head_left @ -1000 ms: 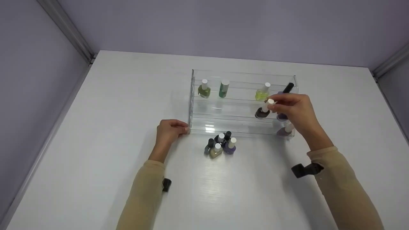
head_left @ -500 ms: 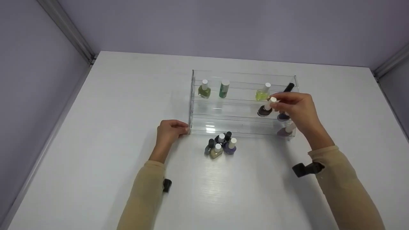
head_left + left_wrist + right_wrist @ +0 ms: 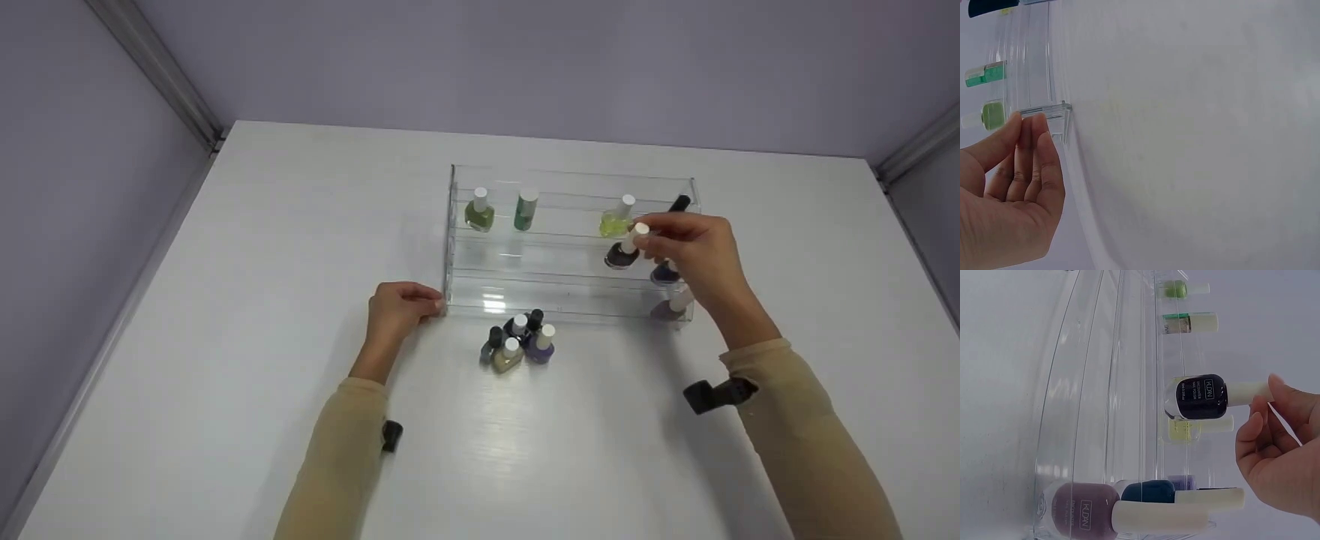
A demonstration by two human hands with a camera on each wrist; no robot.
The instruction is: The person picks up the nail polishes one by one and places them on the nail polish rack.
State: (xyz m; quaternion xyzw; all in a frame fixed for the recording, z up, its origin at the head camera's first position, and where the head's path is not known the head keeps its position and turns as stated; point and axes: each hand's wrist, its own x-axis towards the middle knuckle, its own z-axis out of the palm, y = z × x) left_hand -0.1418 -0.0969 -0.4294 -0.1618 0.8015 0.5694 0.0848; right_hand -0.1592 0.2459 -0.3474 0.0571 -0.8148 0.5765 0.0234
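Observation:
In the head view, my right hand [image 3: 696, 251] pinches the white cap of a dark nail polish bottle [image 3: 622, 256] above the middle tier of a clear acrylic rack [image 3: 448, 247]. The right wrist view has this nearly black bottle [image 3: 1202, 396] apart from the yellow nail polish [image 3: 1185, 430] behind it. My left hand [image 3: 397, 309] pinches the rack's front left corner, thumb and fingertips at the side panel [image 3: 1047, 109]. On the top tier stand an olive green bottle [image 3: 479, 214], a green one [image 3: 526, 210] and a black-capped one [image 3: 679, 204], partly hidden by my right hand.
Several nail polish bottles stand bunched before the rack, among them a purple one [image 3: 540, 346] and a beige one [image 3: 507, 358]. At the rack's right end are a dark blue bottle [image 3: 1150, 491] and a mauve one [image 3: 1086, 511]. The white table [image 3: 300, 225] meets lilac walls behind.
My right hand has shifted slightly right and up the picture, carrying the dark nail polish bottle with it. The left hand keeps its place at the rack's corner.

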